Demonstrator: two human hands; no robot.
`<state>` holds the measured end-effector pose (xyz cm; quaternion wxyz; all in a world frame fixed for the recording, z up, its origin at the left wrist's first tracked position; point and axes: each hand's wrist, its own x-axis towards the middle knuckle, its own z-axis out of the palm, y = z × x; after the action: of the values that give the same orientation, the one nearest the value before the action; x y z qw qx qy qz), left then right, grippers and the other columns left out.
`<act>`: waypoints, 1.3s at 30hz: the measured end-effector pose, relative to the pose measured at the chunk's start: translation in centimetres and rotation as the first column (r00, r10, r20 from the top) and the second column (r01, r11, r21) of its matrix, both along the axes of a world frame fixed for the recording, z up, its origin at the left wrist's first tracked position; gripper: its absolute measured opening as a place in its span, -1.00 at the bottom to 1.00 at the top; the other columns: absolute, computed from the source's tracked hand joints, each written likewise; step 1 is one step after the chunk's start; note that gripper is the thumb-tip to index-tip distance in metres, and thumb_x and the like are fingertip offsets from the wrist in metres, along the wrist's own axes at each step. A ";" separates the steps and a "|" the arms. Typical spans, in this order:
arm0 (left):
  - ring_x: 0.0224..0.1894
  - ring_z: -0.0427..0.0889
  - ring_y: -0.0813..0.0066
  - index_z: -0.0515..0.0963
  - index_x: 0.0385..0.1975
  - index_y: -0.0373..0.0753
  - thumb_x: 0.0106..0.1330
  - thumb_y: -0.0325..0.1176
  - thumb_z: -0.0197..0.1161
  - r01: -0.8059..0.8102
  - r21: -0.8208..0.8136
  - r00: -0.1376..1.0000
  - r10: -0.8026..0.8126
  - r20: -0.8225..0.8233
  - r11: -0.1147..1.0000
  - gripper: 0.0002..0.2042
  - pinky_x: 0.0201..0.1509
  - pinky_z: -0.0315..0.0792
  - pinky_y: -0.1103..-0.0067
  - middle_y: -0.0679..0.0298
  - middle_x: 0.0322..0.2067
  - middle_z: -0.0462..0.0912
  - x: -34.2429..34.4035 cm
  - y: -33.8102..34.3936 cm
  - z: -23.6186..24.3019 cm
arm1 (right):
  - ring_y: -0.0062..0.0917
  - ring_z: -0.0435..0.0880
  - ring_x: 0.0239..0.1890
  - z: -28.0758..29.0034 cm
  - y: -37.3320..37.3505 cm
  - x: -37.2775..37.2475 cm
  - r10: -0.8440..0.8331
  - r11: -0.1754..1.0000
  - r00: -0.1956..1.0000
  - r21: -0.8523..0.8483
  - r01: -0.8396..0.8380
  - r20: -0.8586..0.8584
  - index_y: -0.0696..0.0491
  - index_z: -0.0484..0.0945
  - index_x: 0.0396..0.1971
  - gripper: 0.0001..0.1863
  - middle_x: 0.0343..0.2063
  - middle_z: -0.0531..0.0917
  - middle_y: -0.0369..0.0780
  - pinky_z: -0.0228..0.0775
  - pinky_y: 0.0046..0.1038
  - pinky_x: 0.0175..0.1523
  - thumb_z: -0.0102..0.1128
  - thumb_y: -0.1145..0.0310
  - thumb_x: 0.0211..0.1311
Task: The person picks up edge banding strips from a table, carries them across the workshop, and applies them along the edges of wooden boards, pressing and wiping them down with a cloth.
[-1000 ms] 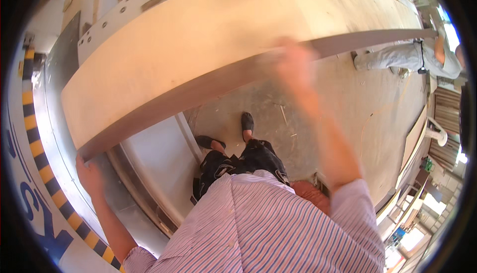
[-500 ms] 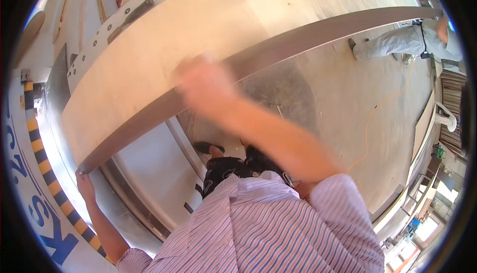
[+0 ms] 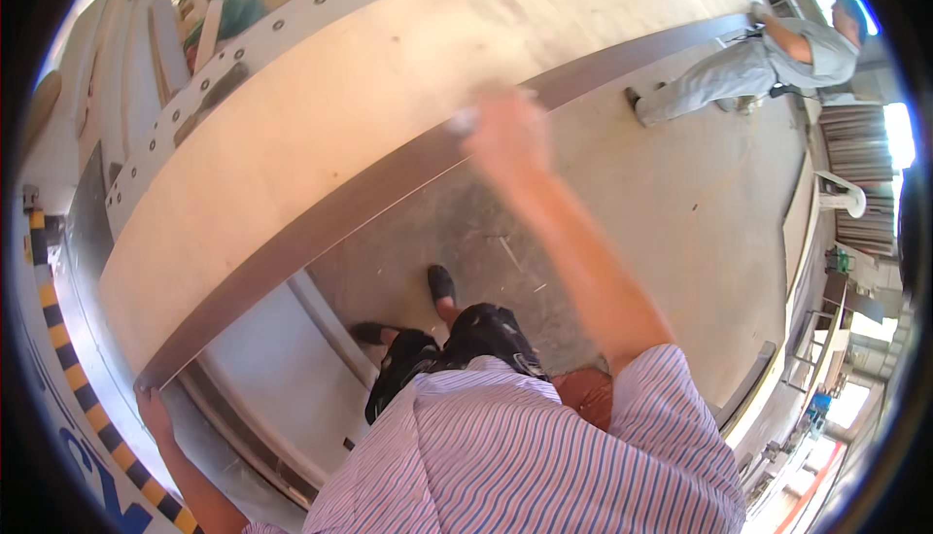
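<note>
A long pale wooden board [image 3: 321, 87] stretches across the view, its near side faced with a brown edge strip [image 3: 379, 182]. My right hand [image 3: 510, 136] is over this near edge, about midway along. Its fingers are closed and blurred by motion. Something whitish shows at the fingertips, too smeared to name. At the left end, my left hand [image 3: 154, 413] holds the near corner of the board, its fingertips at the end of the brown strip. Part of those fingers is hidden by the corner.
A co-worker in grey [image 3: 777, 58] stands at the board's far right end, one hand at it. Beyond the board runs a pale surface with dark round studs [image 3: 279, 25]. Yellow-and-black striping [image 3: 73, 364] lies at left. A white chair [image 3: 844, 194] stands at right.
My right hand has moved rightward along the board's edge. My view has shifted, showing more of the co-worker at the far end. My left hand stays at the corner.
</note>
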<state>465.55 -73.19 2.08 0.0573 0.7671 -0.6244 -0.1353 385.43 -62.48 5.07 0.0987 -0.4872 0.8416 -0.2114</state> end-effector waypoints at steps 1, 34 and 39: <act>0.12 0.45 0.01 0.25 0.21 -0.31 0.26 -0.39 -0.07 0.008 -0.002 1.000 -0.008 -0.020 1.000 -0.53 0.21 0.27 0.37 -0.12 0.07 0.44 0.7 -0.3 0.1 | -0.21 0.62 -0.31 0.6 1.4 -3.9 -0.098 0.995 0.993 -0.035 0.096 -0.071 0.07 0.54 -0.49 -0.89 -0.38 0.60 -0.10 0.47 -0.25 -0.30 0.21 0.53 -0.10; -0.03 0.51 0.09 0.59 -0.06 -0.12 0.17 -0.12 0.25 0.362 -0.394 0.844 -0.117 0.524 0.845 -0.63 0.11 0.33 0.26 0.08 -0.18 0.60 -7.6 1.1 -0.2 | -0.20 0.55 -0.13 -8.7 0.2 2.1 0.006 0.825 0.917 -0.516 -0.231 -0.400 0.11 0.54 -0.13 -0.71 -0.20 0.60 -0.11 0.37 -0.27 0.03 0.11 0.52 0.10; 0.02 0.47 0.05 0.47 0.08 -0.16 0.14 0.01 0.26 0.136 -0.324 0.875 0.039 0.482 0.936 -0.46 0.13 0.31 0.28 0.11 -0.04 0.54 -6.6 3.8 0.7 | -0.21 0.53 -0.09 -6.8 -0.9 5.8 0.104 0.867 0.951 -0.442 -0.230 -0.291 0.15 0.53 -0.17 -0.75 -0.20 0.57 -0.10 0.35 -0.28 0.03 0.12 0.52 0.11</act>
<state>458.96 -69.39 2.77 0.0316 0.7379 -0.6523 0.1705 391.25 -63.37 -1.72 -0.1144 -0.5911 0.7249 -0.3346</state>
